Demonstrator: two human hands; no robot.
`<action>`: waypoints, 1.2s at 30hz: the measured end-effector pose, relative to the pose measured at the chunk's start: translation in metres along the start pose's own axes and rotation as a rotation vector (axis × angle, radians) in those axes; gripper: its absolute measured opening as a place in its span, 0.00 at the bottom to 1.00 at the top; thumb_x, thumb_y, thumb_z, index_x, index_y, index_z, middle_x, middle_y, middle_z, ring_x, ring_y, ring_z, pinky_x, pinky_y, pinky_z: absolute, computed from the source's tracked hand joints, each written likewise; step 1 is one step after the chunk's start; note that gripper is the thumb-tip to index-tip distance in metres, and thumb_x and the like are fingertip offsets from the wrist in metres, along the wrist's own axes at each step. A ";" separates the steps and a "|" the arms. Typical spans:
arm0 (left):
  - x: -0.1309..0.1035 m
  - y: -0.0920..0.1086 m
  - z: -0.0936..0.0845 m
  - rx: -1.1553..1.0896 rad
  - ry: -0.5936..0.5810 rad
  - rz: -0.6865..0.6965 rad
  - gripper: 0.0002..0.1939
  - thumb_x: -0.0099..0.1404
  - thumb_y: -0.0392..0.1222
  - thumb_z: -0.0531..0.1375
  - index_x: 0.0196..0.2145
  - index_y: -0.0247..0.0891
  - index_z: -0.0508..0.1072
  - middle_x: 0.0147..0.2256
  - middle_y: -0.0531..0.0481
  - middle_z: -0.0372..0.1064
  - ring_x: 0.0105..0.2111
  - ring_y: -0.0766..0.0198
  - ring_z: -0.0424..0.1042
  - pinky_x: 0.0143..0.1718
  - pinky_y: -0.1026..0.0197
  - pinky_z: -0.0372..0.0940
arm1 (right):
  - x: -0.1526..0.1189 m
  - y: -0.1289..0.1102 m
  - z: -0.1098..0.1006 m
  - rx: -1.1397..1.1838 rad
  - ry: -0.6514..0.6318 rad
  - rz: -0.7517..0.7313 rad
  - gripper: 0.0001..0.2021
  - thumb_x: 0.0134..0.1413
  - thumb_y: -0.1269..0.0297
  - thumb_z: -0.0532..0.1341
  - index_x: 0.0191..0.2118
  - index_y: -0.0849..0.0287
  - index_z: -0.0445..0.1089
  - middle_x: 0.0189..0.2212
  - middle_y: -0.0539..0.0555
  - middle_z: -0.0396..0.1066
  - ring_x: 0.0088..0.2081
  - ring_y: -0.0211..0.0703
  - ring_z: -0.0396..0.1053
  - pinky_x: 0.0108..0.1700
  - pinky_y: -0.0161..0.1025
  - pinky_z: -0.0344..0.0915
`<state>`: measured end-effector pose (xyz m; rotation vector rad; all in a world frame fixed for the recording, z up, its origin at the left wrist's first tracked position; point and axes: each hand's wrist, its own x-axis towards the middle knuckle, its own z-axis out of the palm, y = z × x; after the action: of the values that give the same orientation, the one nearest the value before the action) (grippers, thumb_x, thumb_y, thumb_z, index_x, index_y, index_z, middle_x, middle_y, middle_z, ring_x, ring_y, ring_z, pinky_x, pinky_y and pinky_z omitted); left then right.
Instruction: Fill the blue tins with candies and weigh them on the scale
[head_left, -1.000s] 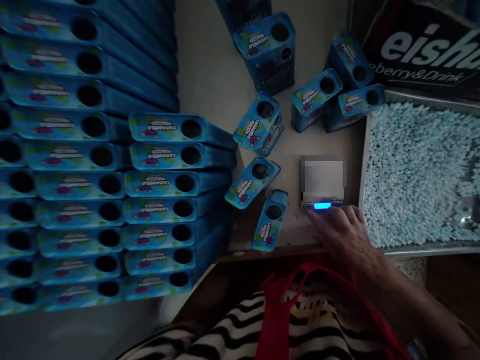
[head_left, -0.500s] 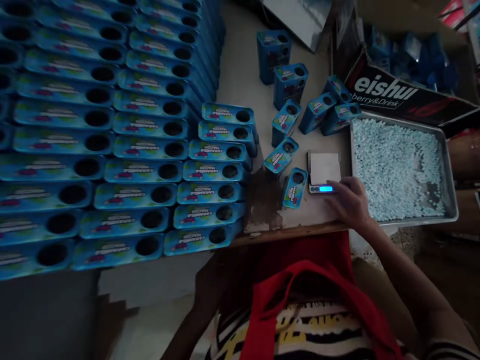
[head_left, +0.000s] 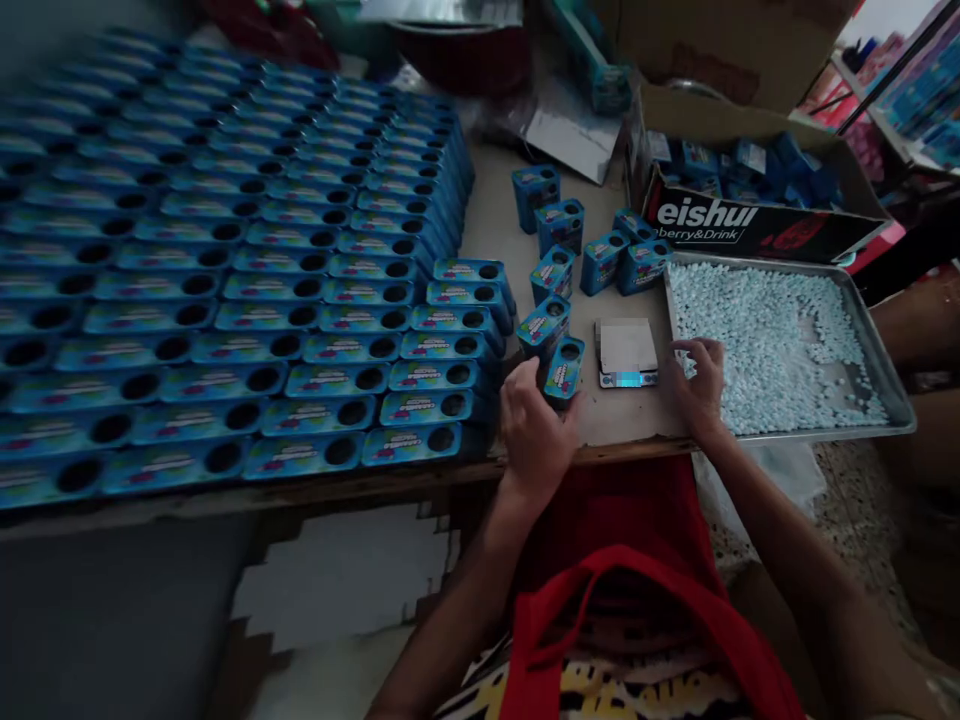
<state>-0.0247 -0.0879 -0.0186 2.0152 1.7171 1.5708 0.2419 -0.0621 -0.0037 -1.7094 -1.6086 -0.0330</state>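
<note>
My left hand (head_left: 536,425) is at the table's front edge, thumb and fingers apart around the near end of a blue candy tin (head_left: 565,372) with a round dark opening in its top. Whether it touches the tin is unclear. A second tin (head_left: 544,322) stands just behind. My right hand (head_left: 699,385) is at the left rim of a metal tray (head_left: 909,405), fingers loosely curved and apart, no object visible in them. Small pale-blue candies (head_left: 765,340) fill much of the tray. Between my hands lies a small digital scale (head_left: 628,350) with a lit blue display.
Rows of blue tins (head_left: 300,290) cover the table's left side. Several more tins (head_left: 604,262) stand behind the scale. At the back right, a black-printed cardboard box (head_left: 765,225) holds blue packs. A white sheet (head_left: 574,135) lies at the back.
My left hand has come up from below the table edge to the nearest tin. My right hand has moved off the scale's front toward the tray. The view has tilted up.
</note>
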 end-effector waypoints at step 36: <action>0.050 0.009 -0.046 0.135 -0.177 0.193 0.11 0.76 0.43 0.67 0.54 0.46 0.82 0.53 0.44 0.82 0.57 0.49 0.80 0.71 0.38 0.68 | 0.082 0.105 -0.085 -0.261 -0.674 -0.075 0.11 0.65 0.60 0.64 0.44 0.58 0.82 0.39 0.60 0.80 0.37 0.52 0.75 0.40 0.44 0.62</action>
<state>-0.0575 -0.0777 0.0401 2.3687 1.6469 1.3061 0.3887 -0.0286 0.0451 -1.9834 -2.2342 0.3443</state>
